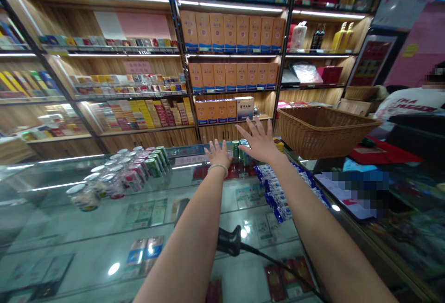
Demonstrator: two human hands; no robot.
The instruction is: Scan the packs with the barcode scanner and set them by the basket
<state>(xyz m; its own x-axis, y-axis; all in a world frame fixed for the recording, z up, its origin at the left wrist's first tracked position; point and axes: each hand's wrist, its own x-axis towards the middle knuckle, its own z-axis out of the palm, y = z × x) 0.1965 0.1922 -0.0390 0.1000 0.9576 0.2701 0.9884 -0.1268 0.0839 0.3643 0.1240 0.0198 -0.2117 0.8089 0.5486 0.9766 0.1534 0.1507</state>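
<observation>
Both arms stretch forward over a glass counter (208, 219). My left hand (218, 155) is open, fingers spread, with a pale bracelet (222, 168) at its wrist. To its right, my right hand (260, 144) is open too, its fingers fanned out and nothing in it. A green can (236, 149) stands between the hands; more cans beside it are partly hidden by my right hand. Blue-and-white packets (274, 191) lie in an overlapping row by my right forearm. A black corded handheld device (229, 240), like a scanner, is partly covered by my left forearm.
Clear jars (85, 196), pink cans and green cans (153, 166) stand in rows at the left. A wicker basket (323, 131) and a tablet-like screen (344, 194) are on the right. Shelves of orange boxes (225, 34) rise behind. A person (413, 92) is at the far right.
</observation>
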